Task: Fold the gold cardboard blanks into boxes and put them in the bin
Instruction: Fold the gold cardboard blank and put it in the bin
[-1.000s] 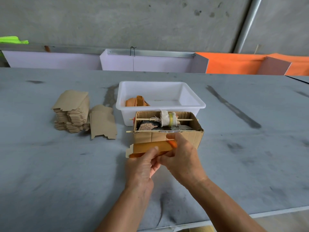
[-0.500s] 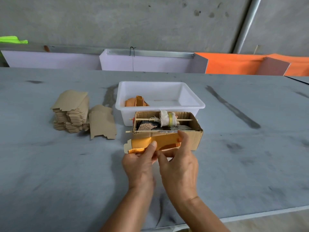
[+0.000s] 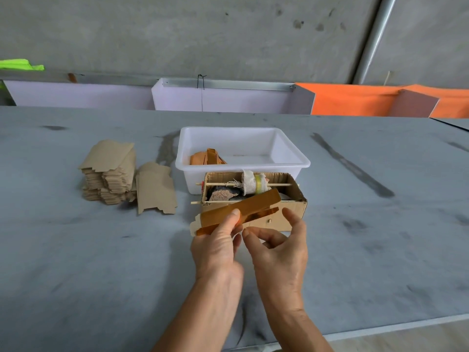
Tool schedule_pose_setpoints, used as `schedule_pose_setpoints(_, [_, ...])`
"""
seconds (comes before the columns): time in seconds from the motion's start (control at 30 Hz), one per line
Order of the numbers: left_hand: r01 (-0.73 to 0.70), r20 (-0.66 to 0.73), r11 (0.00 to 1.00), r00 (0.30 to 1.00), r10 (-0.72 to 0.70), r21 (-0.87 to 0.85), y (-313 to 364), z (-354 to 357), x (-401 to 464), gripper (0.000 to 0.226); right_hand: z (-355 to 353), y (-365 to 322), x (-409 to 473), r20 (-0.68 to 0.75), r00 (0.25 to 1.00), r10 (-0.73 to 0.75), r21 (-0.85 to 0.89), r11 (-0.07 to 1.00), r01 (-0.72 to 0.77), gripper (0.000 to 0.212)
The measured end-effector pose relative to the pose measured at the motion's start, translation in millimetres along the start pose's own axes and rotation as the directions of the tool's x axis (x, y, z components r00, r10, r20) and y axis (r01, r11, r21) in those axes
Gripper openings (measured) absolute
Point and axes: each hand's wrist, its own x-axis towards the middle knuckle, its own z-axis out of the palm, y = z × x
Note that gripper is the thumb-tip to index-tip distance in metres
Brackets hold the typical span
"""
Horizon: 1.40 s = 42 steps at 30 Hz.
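Pinching gold blank, left hand; long axis rising rightward; right hand loose, released.

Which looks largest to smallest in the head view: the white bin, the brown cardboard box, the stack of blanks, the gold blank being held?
1. white bin
2. brown cardboard box
3. stack of blanks

The gold blank, gripped by the left hand, sits nearer the camera and partly folded, so its rank is unsure.
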Motion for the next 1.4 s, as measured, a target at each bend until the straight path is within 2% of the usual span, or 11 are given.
schedule_pose_setpoints(0.13, [0.012,0.042,0.999,0.999,-0.013,0.03,4,-2,-2,0.041,-11,-4,14,0.188,0.981,0.055,0.143,0.986,-0.082,0.057])
schedule_pose_setpoints(0.23, [-0.007,0.043,0.998,0.999,0.004,0.068,6,-2,-5,0.041,-17,-8,23,0.285,0.958,-0.034,0.075,0.997,0.012,0.054])
schedule_pose_setpoints(0.33, [0.023,0.032,0.996,0.999,-0.025,0.088,8,0,-6,0.025,-19,-9,32,0.306,0.942,-0.138,-0.006,0.989,0.146,0.053])
schedule_pose_setpoints(0.6, [0.196,0.079,0.95,0.972,-0.221,0.244,10,-3,-6,0.015,-34,-5,36,0.36,0.887,-0.29,-0.055,0.942,0.331,0.058])
schedule_pose_setpoints(0.77, [0.299,0.101,0.891,0.931,-0.351,0.341,11,-8,-10,0.013,-44,2,31,0.323,0.828,-0.459,-0.23,0.811,0.539,0.065])
schedule_pose_setpoints(0.9, [0.32,0.12,0.848,0.907,-0.403,0.423,12,-13,-10,0.02,-50,4,32,0.33,0.782,-0.528,-0.296,0.729,0.617,0.068])
schedule_pose_setpoints(1.07, [0.33,0.163,0.806,0.874,-0.457,0.491,9,-18,-5,0.044,-54,8,35,0.347,0.784,-0.514,-0.316,0.723,0.614,0.062])
schedule_pose_setpoints(1.13, [0.349,0.173,0.799,0.859,-0.482,0.49,9,-20,-4,0.046,-54,8,36,0.369,0.781,-0.504,-0.311,0.725,0.615,0.061])
schedule_pose_setpoints(1.23, [0.396,0.166,0.799,0.843,-0.512,0.452,9,-20,0,0.043,-53,13,36,0.401,0.789,-0.465,-0.232,0.782,0.579,0.067])
schedule_pose_setpoints(1.3, [0.413,0.167,0.802,0.837,-0.521,0.432,10,-20,1,0.037,-54,21,39,0.396,0.791,-0.466,-0.235,0.781,0.578,0.07])
schedule_pose_setpoints(1.4, [0.394,0.175,0.837,0.858,-0.483,0.38,9,-19,-2,0.015,-53,23,41,0.261,0.877,-0.404,-0.238,0.854,0.464,0.077])
